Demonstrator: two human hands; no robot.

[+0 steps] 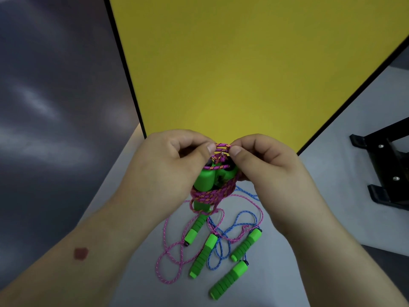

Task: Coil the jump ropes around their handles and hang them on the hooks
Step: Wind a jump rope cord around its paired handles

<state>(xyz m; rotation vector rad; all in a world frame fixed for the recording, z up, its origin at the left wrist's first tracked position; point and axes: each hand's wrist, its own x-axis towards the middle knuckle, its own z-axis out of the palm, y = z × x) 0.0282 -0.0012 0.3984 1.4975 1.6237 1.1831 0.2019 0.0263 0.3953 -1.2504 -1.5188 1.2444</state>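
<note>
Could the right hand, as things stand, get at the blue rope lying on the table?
Probably not yet: the right hand and left hand both pinch the pink-orange rope wound on the held handles. The blue rope lies uncovered below; nothing else blocks it.

A single head-worn view is provided, directed forward and down at close range. Both hands, left hand (168,165) and right hand (263,167), are framed centrally above a grey table (137,291).
</note>
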